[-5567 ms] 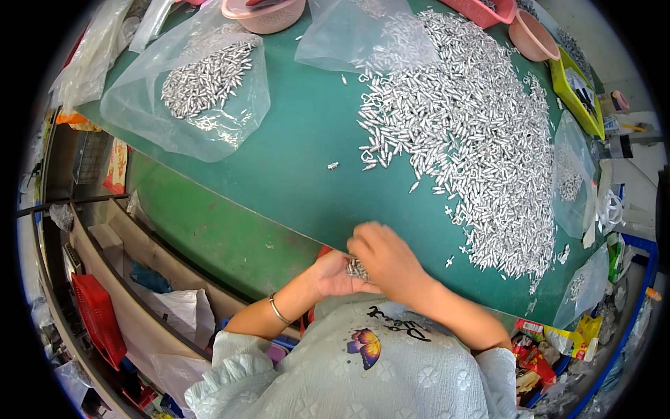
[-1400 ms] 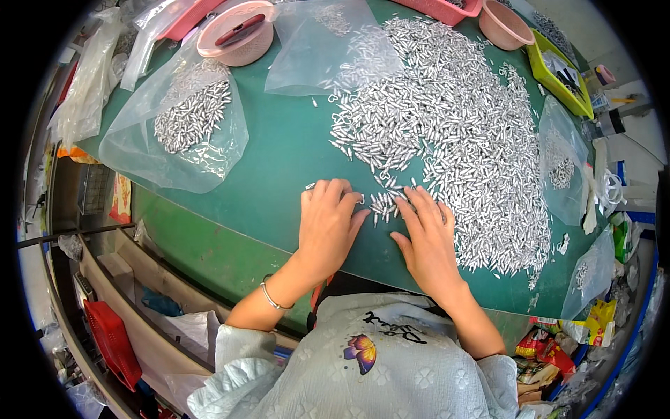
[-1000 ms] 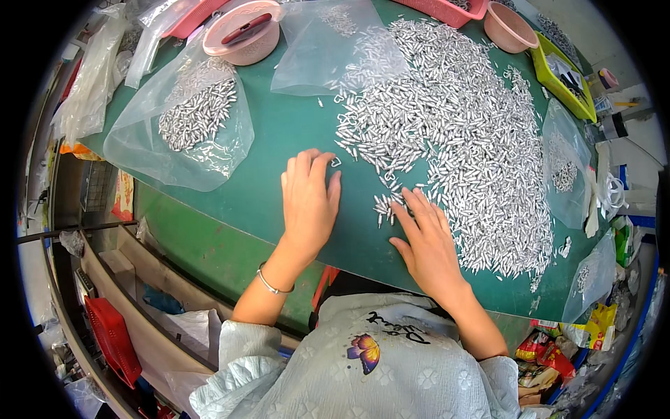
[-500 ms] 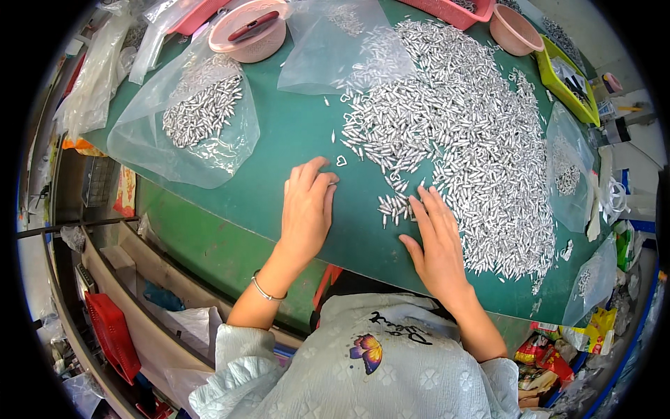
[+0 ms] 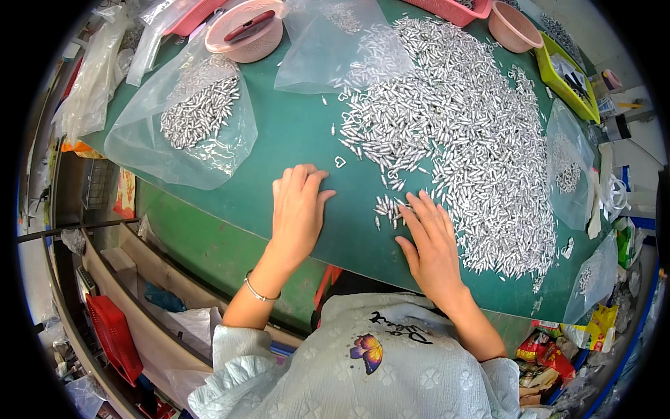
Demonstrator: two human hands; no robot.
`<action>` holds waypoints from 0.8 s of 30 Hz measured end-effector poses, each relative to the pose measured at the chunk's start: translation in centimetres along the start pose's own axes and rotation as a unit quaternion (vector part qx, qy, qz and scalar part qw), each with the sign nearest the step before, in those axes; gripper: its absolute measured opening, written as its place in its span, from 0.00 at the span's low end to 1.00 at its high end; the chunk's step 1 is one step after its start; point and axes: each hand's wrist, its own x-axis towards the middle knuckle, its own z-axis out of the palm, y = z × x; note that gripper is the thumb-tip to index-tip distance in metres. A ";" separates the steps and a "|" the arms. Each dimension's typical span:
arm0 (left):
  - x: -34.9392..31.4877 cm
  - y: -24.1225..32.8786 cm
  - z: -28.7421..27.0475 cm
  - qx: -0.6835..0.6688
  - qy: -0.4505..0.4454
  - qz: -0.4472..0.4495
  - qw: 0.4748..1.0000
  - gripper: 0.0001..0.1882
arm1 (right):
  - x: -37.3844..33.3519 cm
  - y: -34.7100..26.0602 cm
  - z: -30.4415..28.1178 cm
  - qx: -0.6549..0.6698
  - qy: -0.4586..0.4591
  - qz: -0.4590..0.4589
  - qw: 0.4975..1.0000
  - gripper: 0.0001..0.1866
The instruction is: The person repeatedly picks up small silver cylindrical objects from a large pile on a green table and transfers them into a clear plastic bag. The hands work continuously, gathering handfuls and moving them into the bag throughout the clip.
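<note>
A large heap of small silver spindle-shaped metal pieces (image 5: pixel 481 153) is spread over the green table (image 5: pixel 293 133). My right hand (image 5: pixel 434 248) lies palm down with its fingers stretched, at the heap's near left edge. Its fingertips touch a small cluster of the pieces (image 5: pixel 386 209), partly covering them. To the left, my left hand (image 5: pixel 298 213) rests on bare tabletop, its fingers slightly bent and the thumb apart; nothing shows in it. A silver heart-shaped ring (image 5: pixel 340 162) lies just beyond its fingertips. Another heart-shaped piece (image 5: pixel 392 174) lies among the spindles.
A clear plastic bag (image 5: pixel 241 140) holding silver pieces lies at the left. Another clear bag (image 5: pixel 307 63) covers the heap's far edge. Pink bowls (image 5: pixel 258 50) (image 5: pixel 513 28) and a lime-green tray (image 5: pixel 569 91) stand along the back and right. More small bags (image 5: pixel 592 279) line the right edge.
My left hand has drawn back slightly left and nearer, its thumb and fingers further apart. My right hand has shifted slightly left, and the small cluster has moved a little nearer and left.
</note>
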 end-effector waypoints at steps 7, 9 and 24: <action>1.2 -1.2 0.6 -0.045 -0.003 0.029 0.999 0.08 | 1.0 -0.4 0.2 -0.008 -0.006 -0.005 1.000 0.26; 2.3 -1.0 0.9 -0.036 -0.014 0.041 0.998 0.07 | 0.8 -0.6 0.5 -0.038 -0.033 -0.010 0.999 0.27; 2.5 0.2 0.3 -0.218 0.088 -0.070 0.969 0.12 | -0.7 0.6 -0.2 0.017 0.034 0.028 0.999 0.23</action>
